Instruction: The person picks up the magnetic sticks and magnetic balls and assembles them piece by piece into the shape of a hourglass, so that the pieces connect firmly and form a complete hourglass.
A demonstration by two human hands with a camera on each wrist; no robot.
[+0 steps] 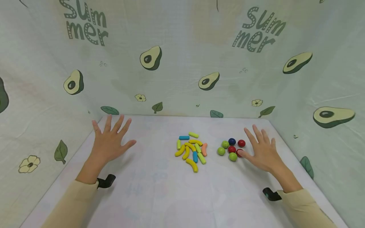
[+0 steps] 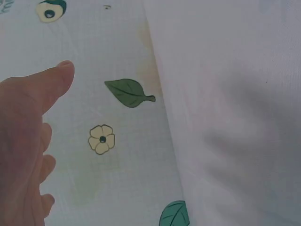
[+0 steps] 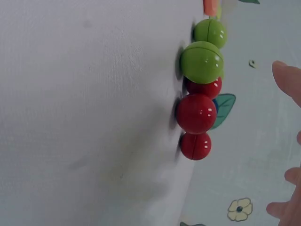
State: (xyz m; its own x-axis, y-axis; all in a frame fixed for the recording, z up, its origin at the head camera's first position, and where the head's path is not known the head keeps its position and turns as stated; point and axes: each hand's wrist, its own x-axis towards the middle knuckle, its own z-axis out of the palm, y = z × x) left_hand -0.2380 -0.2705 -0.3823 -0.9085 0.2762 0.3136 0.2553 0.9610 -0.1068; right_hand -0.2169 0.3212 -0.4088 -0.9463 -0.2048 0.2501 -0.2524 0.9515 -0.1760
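Note:
My left hand [image 1: 109, 142] is held over the left side of the white table, fingers spread, holding nothing. Over the right side, my right hand [image 1: 263, 153] also has its fingers spread and empty, its thumb overlapping a red ball [image 1: 240, 153] in the head view. Beside it lies a cluster of small glossy balls: green [image 1: 233, 156], red [image 1: 241, 143] and one dark blue [image 1: 232, 141]. Nearer the middle is a loose group of yellow banana-shaped pieces [image 1: 191, 165], blue sticks [image 1: 184, 137], light green sticks [image 1: 194, 135] and one orange curved piece [image 1: 204, 149].
The white tabletop [image 1: 171, 196] meets a hanging cloth [image 1: 182, 95] printed with avocados, leaves and flowers at the back and both sides. Black camera mounts [image 1: 106, 181] sit at both wrists, by the beige sleeves [image 1: 71, 205].

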